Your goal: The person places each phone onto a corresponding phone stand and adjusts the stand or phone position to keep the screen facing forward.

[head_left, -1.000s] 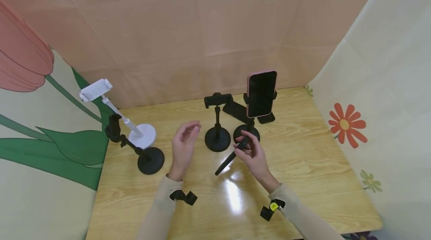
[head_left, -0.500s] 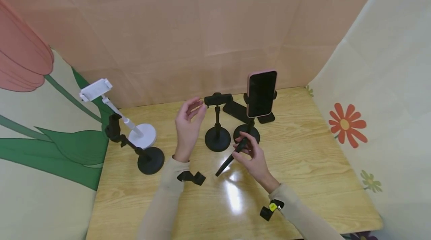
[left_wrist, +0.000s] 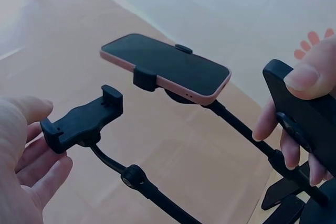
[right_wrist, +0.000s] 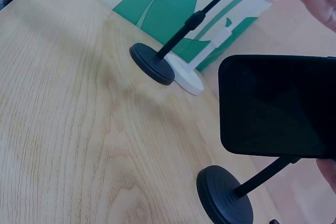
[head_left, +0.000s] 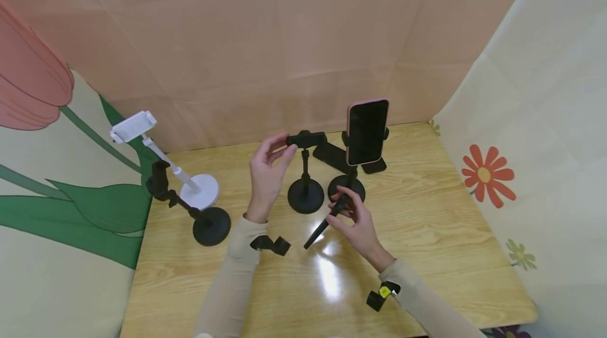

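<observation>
The left hand (head_left: 268, 172), loosely curled, is pinching one end of a black stand's clamp (left_wrist: 84, 120) toward the tabletop's (head_left: 441, 211) far edge; the right hand (head_left: 359, 224) is gripping a black phone (right_wrist: 273, 107) above the tabletop, nearer its front edge.

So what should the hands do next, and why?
Maybe the left hand should gently pull the end of the empty black holder outward. Its thumb and fingers are around that end, the right hand holds a black phone, and the pink-edged phone is clamped in another holder, so this one probably widens too.
</observation>
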Available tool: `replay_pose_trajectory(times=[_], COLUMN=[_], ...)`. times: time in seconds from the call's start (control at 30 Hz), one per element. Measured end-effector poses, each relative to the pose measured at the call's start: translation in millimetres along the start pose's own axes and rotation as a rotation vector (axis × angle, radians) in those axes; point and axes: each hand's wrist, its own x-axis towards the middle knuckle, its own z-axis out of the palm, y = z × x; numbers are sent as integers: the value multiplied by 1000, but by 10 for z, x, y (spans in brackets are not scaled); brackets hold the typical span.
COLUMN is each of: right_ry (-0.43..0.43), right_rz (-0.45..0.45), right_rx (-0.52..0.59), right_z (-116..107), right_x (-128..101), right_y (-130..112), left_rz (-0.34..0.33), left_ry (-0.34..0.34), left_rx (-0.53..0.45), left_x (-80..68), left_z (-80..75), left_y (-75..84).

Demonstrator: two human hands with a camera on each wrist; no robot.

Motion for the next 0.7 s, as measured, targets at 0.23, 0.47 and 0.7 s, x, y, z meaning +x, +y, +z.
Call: replay_pose_trajectory(times=[0.23, 0.47, 0.7], right_ry=[-2, -51, -106], right_rz=[5, -58, -203], right_rx=[-5, -61, -117], right_z=[5, -21, -58], right_x=[-6, 49, 250], right_y=[3, -160, -551], left_rz=[-8, 31, 154], left_ry=[-1, -2, 14], left_rx=[12, 44, 126], left_x=[26, 25, 14], left_z=[7, -10, 2], left_y=[2, -56, -112])
